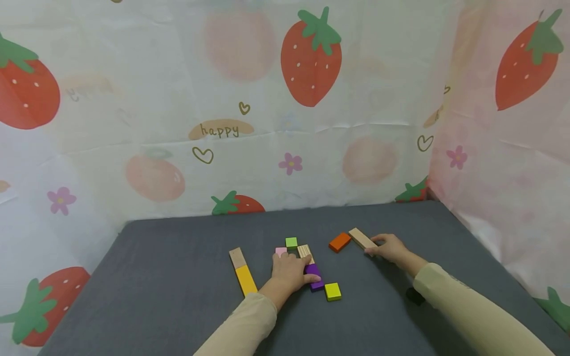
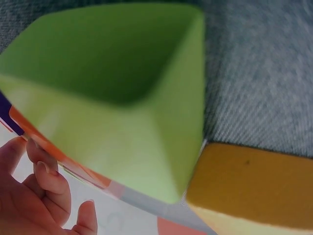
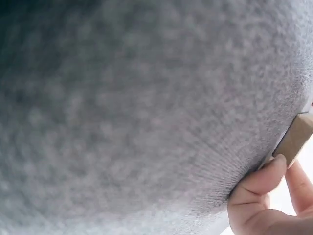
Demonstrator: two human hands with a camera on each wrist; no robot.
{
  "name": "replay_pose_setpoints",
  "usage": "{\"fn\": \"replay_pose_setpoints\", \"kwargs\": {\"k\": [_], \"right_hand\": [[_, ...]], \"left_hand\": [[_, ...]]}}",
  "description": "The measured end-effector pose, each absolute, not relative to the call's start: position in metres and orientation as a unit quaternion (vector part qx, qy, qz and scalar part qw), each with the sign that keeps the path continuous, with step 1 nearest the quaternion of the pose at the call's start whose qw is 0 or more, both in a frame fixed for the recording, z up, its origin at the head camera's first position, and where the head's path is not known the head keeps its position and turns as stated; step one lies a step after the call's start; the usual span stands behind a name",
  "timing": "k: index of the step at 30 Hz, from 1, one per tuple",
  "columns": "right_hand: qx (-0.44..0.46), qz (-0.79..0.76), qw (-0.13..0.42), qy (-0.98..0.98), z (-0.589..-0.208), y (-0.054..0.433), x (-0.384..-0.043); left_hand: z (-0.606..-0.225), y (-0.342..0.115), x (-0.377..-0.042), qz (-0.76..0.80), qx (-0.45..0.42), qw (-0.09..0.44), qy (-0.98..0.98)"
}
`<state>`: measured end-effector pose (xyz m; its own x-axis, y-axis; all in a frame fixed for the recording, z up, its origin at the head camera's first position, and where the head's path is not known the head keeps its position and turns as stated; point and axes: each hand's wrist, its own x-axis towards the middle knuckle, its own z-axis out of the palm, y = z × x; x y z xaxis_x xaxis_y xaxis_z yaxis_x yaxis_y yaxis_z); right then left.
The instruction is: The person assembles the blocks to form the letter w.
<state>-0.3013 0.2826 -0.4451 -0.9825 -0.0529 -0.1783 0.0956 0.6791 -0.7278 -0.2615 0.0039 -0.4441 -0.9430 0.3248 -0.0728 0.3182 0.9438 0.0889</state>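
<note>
My left hand (image 1: 290,273) reaches down among the blocks, thumb at a purple block (image 1: 313,278) and a fingertip by the striped wooden block (image 1: 305,253). Its palm hides some of the group, and I cannot tell whether it grips a block. A pink block (image 1: 281,250) and a light green block (image 1: 291,243) lie just beyond its fingers. In the left wrist view a green block (image 2: 171,142) looms close to the camera. My right hand (image 1: 392,248) pinches one end of a pale wooden plank (image 1: 362,238) between thumb and fingers; the right wrist view shows this plank (image 3: 296,139).
An orange block (image 1: 340,242) lies beside the plank's far end. A bright yellow block (image 1: 333,291) sits near the purple one. To the left, a wooden block (image 1: 238,257) and an orange-yellow block (image 1: 246,280) lie end to end. Strawberry-print cloth (image 1: 311,148) hangs behind the grey tabletop (image 1: 169,296).
</note>
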Motion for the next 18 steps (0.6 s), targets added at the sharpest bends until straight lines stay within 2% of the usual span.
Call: {"fn": "replay_pose_setpoints", "kwargs": {"k": [10, 18], "right_hand": [[-0.024, -0.359, 0.039, 0.932, -0.437, 0.277, -0.3], [0.009, -0.564, 0.044, 0.825, -0.431, 0.284, -0.299]], "left_hand": [[-0.446, 0.003, -0.263, 0.035, 0.164, 0.033, 0.985], [-0.446, 0.003, -0.262, 0.041, 0.168, 0.035, 0.984]]}}
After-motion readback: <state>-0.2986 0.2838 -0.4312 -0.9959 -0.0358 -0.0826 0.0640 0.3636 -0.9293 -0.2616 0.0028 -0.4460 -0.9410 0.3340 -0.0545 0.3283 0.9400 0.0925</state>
